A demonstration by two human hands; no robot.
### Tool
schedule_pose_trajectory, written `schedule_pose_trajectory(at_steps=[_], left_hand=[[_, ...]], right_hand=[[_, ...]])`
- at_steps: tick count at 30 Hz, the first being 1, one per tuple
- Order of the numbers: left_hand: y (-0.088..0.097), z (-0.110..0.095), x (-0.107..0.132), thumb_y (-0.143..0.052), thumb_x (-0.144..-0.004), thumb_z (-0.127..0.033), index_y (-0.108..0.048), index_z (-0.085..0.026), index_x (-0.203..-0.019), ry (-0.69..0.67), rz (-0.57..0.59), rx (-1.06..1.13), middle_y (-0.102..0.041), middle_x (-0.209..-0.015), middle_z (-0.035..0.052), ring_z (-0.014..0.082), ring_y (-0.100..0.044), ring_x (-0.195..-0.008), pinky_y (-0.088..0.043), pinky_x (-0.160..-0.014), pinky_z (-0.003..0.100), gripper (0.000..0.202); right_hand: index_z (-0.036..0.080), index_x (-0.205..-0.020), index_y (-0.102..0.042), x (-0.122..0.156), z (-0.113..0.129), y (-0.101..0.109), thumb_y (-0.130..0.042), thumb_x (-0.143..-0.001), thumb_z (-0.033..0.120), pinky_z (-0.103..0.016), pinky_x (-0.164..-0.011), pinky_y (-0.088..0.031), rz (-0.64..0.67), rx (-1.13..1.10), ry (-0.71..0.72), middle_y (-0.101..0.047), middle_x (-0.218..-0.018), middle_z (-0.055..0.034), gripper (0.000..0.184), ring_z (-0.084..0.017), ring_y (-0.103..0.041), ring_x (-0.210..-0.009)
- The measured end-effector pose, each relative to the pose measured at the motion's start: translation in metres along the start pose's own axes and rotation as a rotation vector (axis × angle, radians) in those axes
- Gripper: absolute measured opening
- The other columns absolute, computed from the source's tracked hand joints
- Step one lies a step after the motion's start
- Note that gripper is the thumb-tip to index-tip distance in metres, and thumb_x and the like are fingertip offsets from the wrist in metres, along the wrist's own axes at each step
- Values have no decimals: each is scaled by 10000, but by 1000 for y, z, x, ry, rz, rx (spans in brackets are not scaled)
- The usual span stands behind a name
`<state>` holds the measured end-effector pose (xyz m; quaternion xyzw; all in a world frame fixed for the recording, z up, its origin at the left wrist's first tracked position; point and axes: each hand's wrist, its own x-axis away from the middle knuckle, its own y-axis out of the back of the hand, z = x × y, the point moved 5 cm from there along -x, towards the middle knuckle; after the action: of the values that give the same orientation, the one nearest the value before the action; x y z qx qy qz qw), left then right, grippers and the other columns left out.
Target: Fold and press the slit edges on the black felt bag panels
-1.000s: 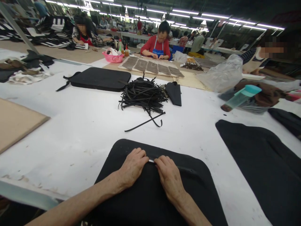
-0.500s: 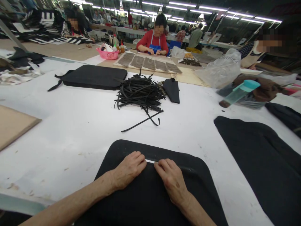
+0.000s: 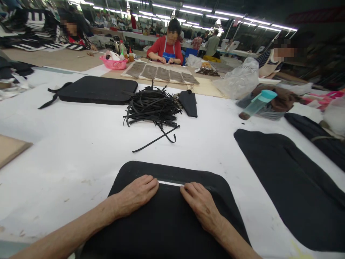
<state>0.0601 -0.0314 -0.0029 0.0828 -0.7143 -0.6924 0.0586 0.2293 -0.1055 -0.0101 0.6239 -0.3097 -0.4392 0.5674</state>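
A black panel [image 3: 161,223] with rounded corners lies flat in front of me, and a narrow white strip [image 3: 170,183] shows across its upper part. My left hand [image 3: 141,192] is at the strip's left end, fingers closed together and bent down onto the panel. At the other end is my right hand [image 3: 201,201], its fingers likewise curled and pressed against the panel by the strip. Both thumbs are mostly hidden, and so is whatever part of the strip lies under the fingers.
A heap of black strips [image 3: 153,106] lies beyond the panel, beside a black padded piece [image 3: 98,90]. On the right are another black panel [image 3: 291,183] and a tilted bottle [image 3: 257,104]. A cardboard sheet [image 3: 12,149] lies left. A person in red [image 3: 167,48] works across the table.
My hands have spread farther apart along the white strip, so a longer stretch of it shows between them. The view has shifted slightly to the right.
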Motion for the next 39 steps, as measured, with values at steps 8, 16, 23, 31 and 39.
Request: schedule_pose_trajectory(at_steps=[8, 16, 23, 31, 39], left_hand=[[-1, 10, 26, -350, -842, -36, -529, -96, -1127, 21, -115, -78, -590, -1043, 115, 211, -512, -965, -421, -897, 351, 342], [-7, 20, 48, -315, -825, -7, -556, -143, -1126, 114, -258, -62, -604, -1046, 72, 184, -513, -988, -395, -921, 303, 409], [-11, 24, 54, -333, -809, -22, -544, -213, -1166, 215, -273, -9, -598, -1115, 40, 180, -500, -1058, -390, -957, 285, 456], [-17, 25, 59, -345, -767, 2, -552, -261, -1153, 387, -258, 3, -544, -1161, 50, 208, -489, -1053, -428, -921, 348, 510], [5, 32, 61, -357, -863, -132, -544, -187, -1070, 570, -474, 200, -535, -1053, 82, 185, -519, -976, -484, -814, 301, 285]], right_hand=[[107, -1046, -572, 38, -24, 16, -316, -899, 109, -337, -758, -451, -38, 97, -21, -584, -900, -100, 295, -195, -511, -829], [90, -1035, -582, 69, -41, 19, -304, -891, 90, -335, -739, -492, -52, 180, -195, -594, -938, -126, 312, -210, -541, -868], [145, -1109, -565, 76, -44, 18, -332, -869, 64, -323, -762, -504, -77, 162, -365, -580, -1012, -108, 345, -196, -538, -917], [158, -1195, -521, 76, -36, 14, -446, -765, 3, -411, -822, -475, 14, 256, -342, -562, -1092, -104, 464, -251, -503, -976], [111, -1095, -574, 76, -39, 15, -371, -769, -14, -338, -775, -512, -125, 182, -554, -584, -1017, -121, 404, -216, -547, -927]])
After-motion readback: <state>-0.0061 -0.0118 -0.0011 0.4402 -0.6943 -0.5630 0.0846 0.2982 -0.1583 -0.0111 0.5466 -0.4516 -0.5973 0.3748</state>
